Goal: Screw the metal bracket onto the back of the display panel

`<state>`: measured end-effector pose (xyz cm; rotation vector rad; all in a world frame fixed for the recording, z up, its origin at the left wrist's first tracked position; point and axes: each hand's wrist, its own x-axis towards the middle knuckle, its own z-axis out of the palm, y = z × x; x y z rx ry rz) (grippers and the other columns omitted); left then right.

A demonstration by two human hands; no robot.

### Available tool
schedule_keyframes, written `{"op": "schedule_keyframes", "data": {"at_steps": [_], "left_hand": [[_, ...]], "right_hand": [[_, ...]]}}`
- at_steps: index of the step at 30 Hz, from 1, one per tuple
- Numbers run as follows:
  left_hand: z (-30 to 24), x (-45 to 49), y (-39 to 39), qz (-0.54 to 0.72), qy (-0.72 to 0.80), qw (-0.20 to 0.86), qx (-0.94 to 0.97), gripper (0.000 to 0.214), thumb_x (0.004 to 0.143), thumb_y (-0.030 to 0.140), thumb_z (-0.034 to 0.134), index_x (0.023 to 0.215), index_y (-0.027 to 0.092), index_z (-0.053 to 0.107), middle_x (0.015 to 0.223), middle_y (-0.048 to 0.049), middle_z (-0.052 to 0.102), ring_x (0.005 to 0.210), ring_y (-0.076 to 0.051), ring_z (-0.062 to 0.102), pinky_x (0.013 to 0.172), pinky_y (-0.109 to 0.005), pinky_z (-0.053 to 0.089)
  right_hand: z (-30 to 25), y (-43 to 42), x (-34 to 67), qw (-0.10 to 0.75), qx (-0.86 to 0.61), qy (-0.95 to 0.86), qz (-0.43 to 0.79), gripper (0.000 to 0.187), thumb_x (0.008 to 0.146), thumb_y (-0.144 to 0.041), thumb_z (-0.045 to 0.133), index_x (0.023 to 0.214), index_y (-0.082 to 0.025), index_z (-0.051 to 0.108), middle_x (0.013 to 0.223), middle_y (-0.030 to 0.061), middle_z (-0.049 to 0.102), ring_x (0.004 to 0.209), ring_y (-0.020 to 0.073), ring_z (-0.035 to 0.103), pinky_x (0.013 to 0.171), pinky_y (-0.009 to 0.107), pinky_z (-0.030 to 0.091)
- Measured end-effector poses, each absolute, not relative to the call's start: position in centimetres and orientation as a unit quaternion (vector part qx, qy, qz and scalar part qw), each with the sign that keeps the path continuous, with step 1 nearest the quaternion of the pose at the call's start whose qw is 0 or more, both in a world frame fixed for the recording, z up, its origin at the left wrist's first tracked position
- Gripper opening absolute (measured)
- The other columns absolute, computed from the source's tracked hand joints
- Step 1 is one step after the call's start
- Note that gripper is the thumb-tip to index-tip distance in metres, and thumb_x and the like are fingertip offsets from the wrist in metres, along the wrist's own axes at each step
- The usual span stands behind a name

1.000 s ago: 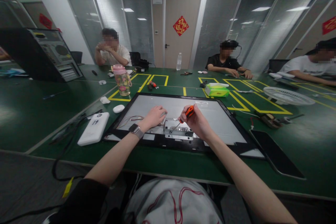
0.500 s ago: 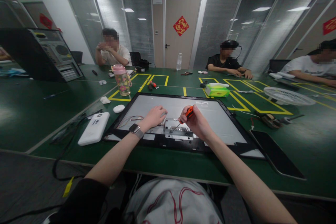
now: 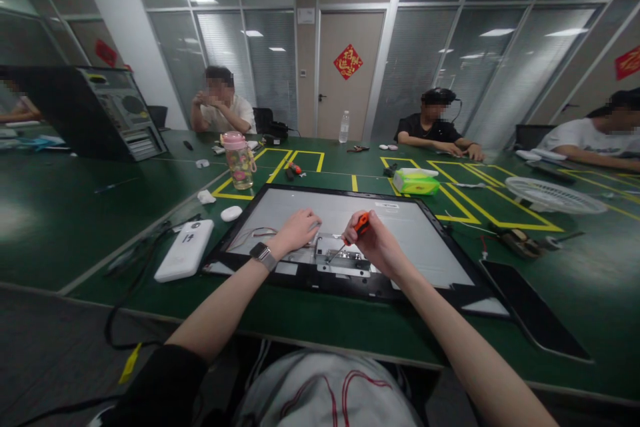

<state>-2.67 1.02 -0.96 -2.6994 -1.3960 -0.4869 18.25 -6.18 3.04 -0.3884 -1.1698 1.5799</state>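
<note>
My right hand (image 3: 380, 248) is closed around the orange and black handle of a screwdriver (image 3: 362, 223). Its thin shaft slants down to the left, and the tip meets a metal bracket (image 3: 345, 269) near the front edge of a flat display panel (image 3: 417, 240). The panel lies with its grey back up inside a black frame. On the panel just left of the bracket rests my left hand (image 3: 296, 232), fingers stretched out and holding nothing. Thin wires (image 3: 245, 235) run across the panel beside that hand. A screw under the tip cannot be made out.
Left of the panel lie a white power bank (image 3: 185, 250) and a small white case (image 3: 231, 213). A pink-lidded bottle (image 3: 240, 163) stands behind them. At right are a black phone-like slab (image 3: 535, 307), a tissue pack (image 3: 416, 181) and a white fan grille (image 3: 555, 195). Several people sit around the table.
The whole view has shifted slightly down and to the right. Both hands keep nearly the same pose, with the screwdriver tip still at the bracket.
</note>
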Motion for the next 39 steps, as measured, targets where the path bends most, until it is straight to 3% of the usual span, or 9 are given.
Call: {"op": "schedule_keyframes", "data": {"at_steps": [13,21,30,39], "left_hand": [[-0.8,-2.6,0.9,-0.16,-0.451,0.033,-0.877,0.024,0.091,0.023,0.049,0.108,0.017,0.065,0.103,-0.0085,0.059,0.097,-0.021,0.055,0.09,-0.035,0.046],[-0.6,-2.5,0.8,-0.151,-0.447,0.035,-0.881,0.025,0.092,0.023,0.048,0.109,0.016,0.065,0.104,-0.01,0.06,0.1,-0.023,0.055,0.091,-0.037,0.046],[-0.3,-2.5,0.5,-0.149,-0.456,0.025,-0.877,0.025,0.092,0.022,0.048,0.11,0.017,0.065,0.104,-0.0092,0.06,0.099,-0.022,0.055,0.09,-0.036,0.046],[-0.4,-2.5,0.6,-0.152,-0.453,0.026,-0.878,0.025,0.092,0.022,0.047,0.11,0.017,0.064,0.104,-0.0095,0.06,0.101,-0.023,0.055,0.092,-0.037,0.045]], "right_hand": [[3.0,-6.3,18.9,0.522,-0.187,-0.541,0.632,0.037,0.08,-0.056,0.063,0.086,-0.02,0.063,0.069,0.0014,0.064,0.067,0.0161,0.059,0.077,0.035,0.049],[2.7,-6.2,19.2,0.547,-0.225,-0.623,0.512,0.03,0.087,-0.038,0.06,0.114,-0.023,0.06,0.088,0.0038,0.07,0.082,0.0171,0.065,0.079,0.037,0.052],[3.1,-6.6,19.5,0.56,-0.303,-0.66,0.399,0.029,0.083,-0.033,0.065,0.11,-0.021,0.063,0.085,0.0027,0.068,0.079,0.0172,0.067,0.078,0.035,0.054],[2.8,-6.5,19.3,0.582,-0.295,-0.649,0.392,0.028,0.083,-0.032,0.065,0.109,-0.022,0.062,0.087,0.0019,0.067,0.079,0.0167,0.067,0.08,0.036,0.056]]}}
